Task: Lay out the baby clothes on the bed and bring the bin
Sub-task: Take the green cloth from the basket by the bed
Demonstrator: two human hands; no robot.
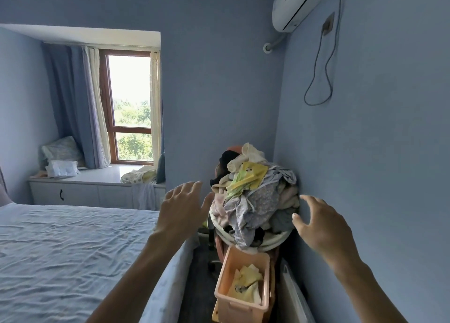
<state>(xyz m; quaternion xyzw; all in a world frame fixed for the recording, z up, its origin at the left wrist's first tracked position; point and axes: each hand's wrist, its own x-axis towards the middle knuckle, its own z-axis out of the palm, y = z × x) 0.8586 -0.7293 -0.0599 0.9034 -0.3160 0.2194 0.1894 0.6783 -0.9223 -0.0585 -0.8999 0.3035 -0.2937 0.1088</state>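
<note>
Clothes pile (255, 196), left hand (181, 210) spread, right hand (316, 221) spread

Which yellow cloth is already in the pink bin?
The lower yellow cloth, lying inside the pink bin near the floor; the other yellow cloth sits atop the clothes pile above.

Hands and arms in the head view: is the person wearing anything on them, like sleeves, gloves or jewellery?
Nothing shows on them. Both forearms are bare from the bottom of the picture up to the wrist, with no sleeve in view. The left hand and right hand have no gloves, and no rings, watch or bracelet can be seen.
</note>
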